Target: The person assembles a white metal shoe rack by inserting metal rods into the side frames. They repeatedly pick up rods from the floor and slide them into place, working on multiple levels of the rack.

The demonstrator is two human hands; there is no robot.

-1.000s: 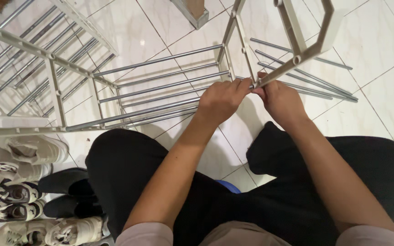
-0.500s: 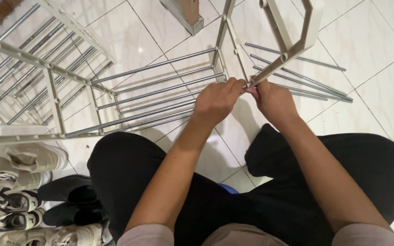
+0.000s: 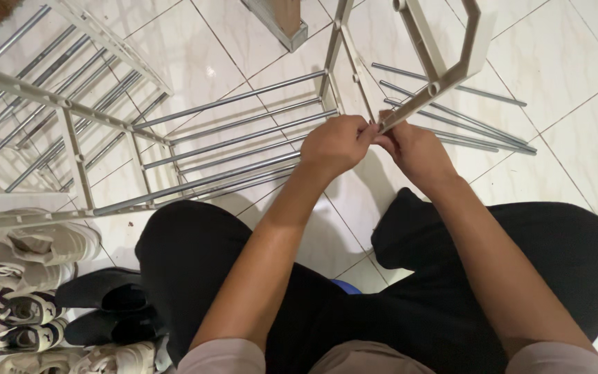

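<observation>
Head view: both hands' fingers [image 3: 365, 131] pinched on beige frame end [image 3: 390, 120]; rack [image 3: 70, 149] without shoes [image 3: 32, 246].

My left hand [image 3: 337, 145] and right hand [image 3: 415, 151] are bare, forearms uncovered. I wear short pale pinkish-beige sleeves. My trousers are plain black.

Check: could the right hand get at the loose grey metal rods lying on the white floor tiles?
Probably yes. The loose grey metal rods lie just beyond the right hand, with bare tile between; only the beige plastic frame piece hangs above them.
</observation>
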